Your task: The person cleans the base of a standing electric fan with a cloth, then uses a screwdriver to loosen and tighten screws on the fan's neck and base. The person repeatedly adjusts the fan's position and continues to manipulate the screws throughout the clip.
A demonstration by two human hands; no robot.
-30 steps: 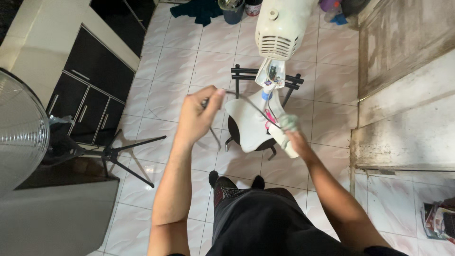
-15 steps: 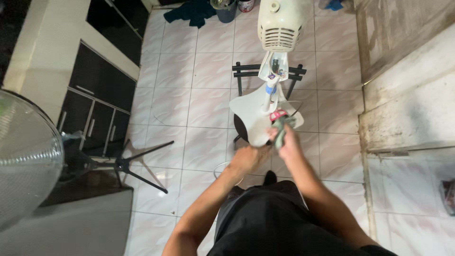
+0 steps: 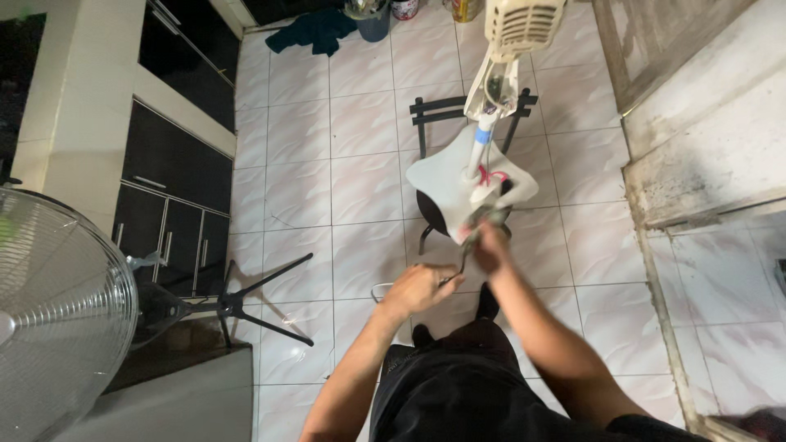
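White fan (image 3: 483,164) stands upright; both hands hold its cord (image 3: 463,262).

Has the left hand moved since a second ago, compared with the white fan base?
Yes. The left hand has dropped from beside the white fan base to below it, toward the person's body, and now holds a thin dark cord near the right hand.

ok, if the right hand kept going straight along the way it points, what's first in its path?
Likely the white fan base on the dark stool: the right hand points up at its near edge. Depth is unclear.
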